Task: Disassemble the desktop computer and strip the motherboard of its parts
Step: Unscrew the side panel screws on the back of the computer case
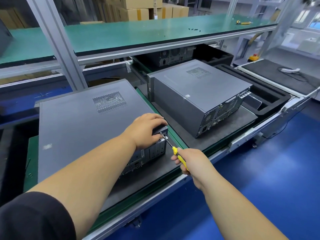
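Head view, case: grey desktop computer (83,129) lying on its side on the near-left conveyor pad, vented side panel up, still closed.
Head view, left hand: left hand (147,130) draped over the case's near-right top corner, fingers curled round the edge, gripping and steadying.
Head view, right hand: right hand (192,161) wrapped tight round the yellow-handled screwdriver (174,150).
Tool tip: set on a screw at the rear panel's upper right corner, just beside the left fingers.
Doing it well: shaft in line with the screw, firm inward push while turning, case pinned against sliding.
Orientation: rear ports facing near-right; long axis running near-left to far-right.
Neighbour: second computer tower (199,96) far right, closed.
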